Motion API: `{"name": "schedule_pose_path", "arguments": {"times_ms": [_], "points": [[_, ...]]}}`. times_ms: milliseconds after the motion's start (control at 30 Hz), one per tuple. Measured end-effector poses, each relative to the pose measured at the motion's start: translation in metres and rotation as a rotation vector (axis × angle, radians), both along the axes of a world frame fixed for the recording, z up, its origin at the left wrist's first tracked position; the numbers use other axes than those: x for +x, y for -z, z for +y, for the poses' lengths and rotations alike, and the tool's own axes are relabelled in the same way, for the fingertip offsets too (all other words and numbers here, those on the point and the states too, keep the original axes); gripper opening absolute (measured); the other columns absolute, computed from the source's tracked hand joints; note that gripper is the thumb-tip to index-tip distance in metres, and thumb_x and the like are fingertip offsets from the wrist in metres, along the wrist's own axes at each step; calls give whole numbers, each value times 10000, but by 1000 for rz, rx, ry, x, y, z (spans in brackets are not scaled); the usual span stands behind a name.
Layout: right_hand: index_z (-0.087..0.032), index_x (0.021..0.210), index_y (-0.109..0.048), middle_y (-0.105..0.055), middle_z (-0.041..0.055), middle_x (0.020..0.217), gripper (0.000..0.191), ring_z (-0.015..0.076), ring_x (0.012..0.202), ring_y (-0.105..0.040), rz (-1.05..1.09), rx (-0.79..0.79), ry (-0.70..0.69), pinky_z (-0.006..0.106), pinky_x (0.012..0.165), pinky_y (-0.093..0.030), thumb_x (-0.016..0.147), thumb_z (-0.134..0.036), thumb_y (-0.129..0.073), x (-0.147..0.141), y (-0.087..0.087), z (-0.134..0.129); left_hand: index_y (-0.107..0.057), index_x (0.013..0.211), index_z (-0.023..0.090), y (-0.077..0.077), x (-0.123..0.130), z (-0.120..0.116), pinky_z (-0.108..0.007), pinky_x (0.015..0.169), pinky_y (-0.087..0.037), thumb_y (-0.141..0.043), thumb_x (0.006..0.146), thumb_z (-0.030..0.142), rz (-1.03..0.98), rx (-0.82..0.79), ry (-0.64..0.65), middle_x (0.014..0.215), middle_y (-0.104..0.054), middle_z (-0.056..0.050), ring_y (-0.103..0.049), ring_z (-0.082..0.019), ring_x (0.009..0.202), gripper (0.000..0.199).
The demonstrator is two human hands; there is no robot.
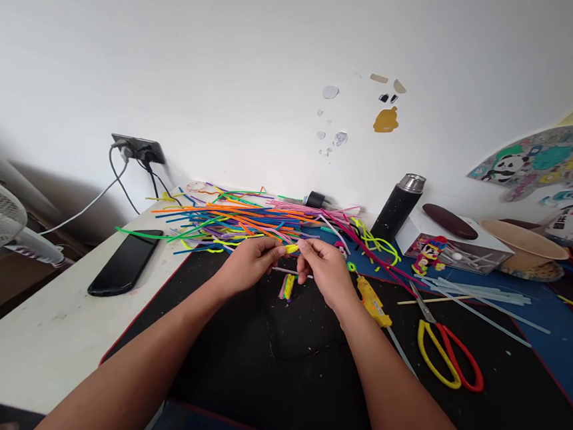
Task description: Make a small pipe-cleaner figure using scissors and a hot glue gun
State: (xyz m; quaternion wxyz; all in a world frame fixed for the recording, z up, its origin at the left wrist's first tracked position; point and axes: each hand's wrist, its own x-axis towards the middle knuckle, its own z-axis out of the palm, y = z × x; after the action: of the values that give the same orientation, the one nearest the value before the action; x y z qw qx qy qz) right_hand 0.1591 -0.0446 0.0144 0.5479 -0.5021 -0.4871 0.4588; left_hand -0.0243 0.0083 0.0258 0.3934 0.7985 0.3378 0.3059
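While both hands met above a black mat [311, 387], a short yellow piece [292, 248] was held between them. The left hand [254, 263] had its thumb and forefinger closed on one end of this piece, and the right hand [325, 268] pinched the other end in the same way, so that only a small part was visible between the two grips. Whether the piece was folded or single, I could not tell, because the fingers covered much of it.

Just below the grip, on the mat, lay a small multicoloured bundle [287, 287], in which yellow, green and pink were seen. A thin pale strip [284, 270] passed between this bundle and the hands, and its farther end was hidden by the right hand.

Directly beyond the grip, a large heap of pipe cleaners [247, 218] spread toward the wall [234, 79], with orange, blue, green and pink ones among them. To the left of the grip, well apart, a dark phone [126, 264] rested on the white table [40, 323].

To the right of the grip, a yellow glue gun [373, 301] lay beside the right forearm. Farther to the right were scissors [432, 324] with one yellow and one red handle, and translucent sticks [494, 290]. Behind these, a black flask [399, 206] leaned to the right in the view.
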Motion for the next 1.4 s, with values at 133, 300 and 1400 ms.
{"name": "schedule_pose_path", "arguments": {"times_ms": [133, 300, 1400], "points": [[-197, 765, -627, -613, -35, 581, 408, 110, 399, -559, 32, -12, -14, 229, 429, -471, 881, -582, -695, -1, 1, 0, -622, 766, 177, 2, 2, 0, -259, 559, -360, -500, 1002, 519, -3, -72, 37, 605, -522, 23, -476, -145, 563, 433], [-183, 844, -678, -614, -35, 570, 407, 111, 388, -552, 30, -29, -15, 224, 403, -468, 862, -588, -702, -2, 4, 1, -670, 810, 168, 5, 4, -1, -247, 551, -380, -558, 971, 538, -2, -120, 91, 595, -542, 22, -499, -141, 552, 419], [-195, 867, -613, -615, -54, 596, 202, 121, 414, -599, -182, -35, 1, 213, 437, -461, 877, -396, -632, -7, -2, -3, -668, 825, 159, 5, 5, -2, -230, 524, -471, -509, 988, 589, -33, -207, 62, 808, -756, -70, -654, -148, 598, 487]]}}
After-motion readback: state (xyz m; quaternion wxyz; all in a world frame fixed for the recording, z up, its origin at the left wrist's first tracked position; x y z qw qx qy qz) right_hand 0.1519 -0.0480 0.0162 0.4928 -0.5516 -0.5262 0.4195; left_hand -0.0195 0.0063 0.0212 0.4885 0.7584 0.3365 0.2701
